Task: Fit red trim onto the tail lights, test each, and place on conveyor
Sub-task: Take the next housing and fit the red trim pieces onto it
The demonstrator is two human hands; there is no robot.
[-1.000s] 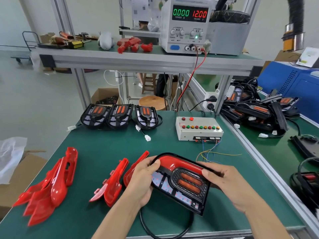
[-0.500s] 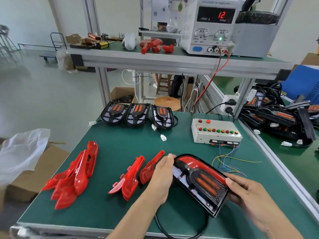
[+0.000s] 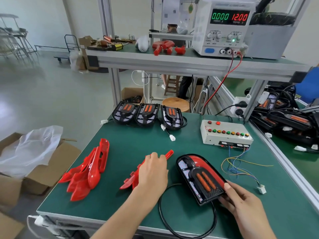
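We see the tail light (image 3: 201,178) lying face up on the green worktop (image 3: 138,145), near the front edge and right of centre. Its long axis runs diagonally: the rounded end with the red trim (image 3: 205,163) points away and to the left, the squared end toward us and to the right. Our right hand (image 3: 241,202) grips that squared near end, thumb on top by the red edge and fingers curled underneath; the fingertips are hidden by the housing. A black cable (image 3: 172,226) loops from under the light toward the front edge of the worktop, where it is partly cut off by our arms.

Our left hand (image 3: 153,171) rests palm down on a small cluster of loose red trim pieces (image 3: 131,180) just left of the light, fingers curled over them; whether it actually pinches one we cannot tell, since the hand covers most of the cluster. A bigger pile of red trims (image 3: 88,173) lies farther left, close to the worktop's left edge.

Three untrimmed tail lights (image 3: 146,114) stand in a row along the far edge. The test box (image 3: 226,133) with coloured buttons sits at the right rear, its thin wires (image 3: 241,166) trailing to a white connector (image 3: 262,189) right of the held light. Bare green surface lies between the row at the back and our hands.
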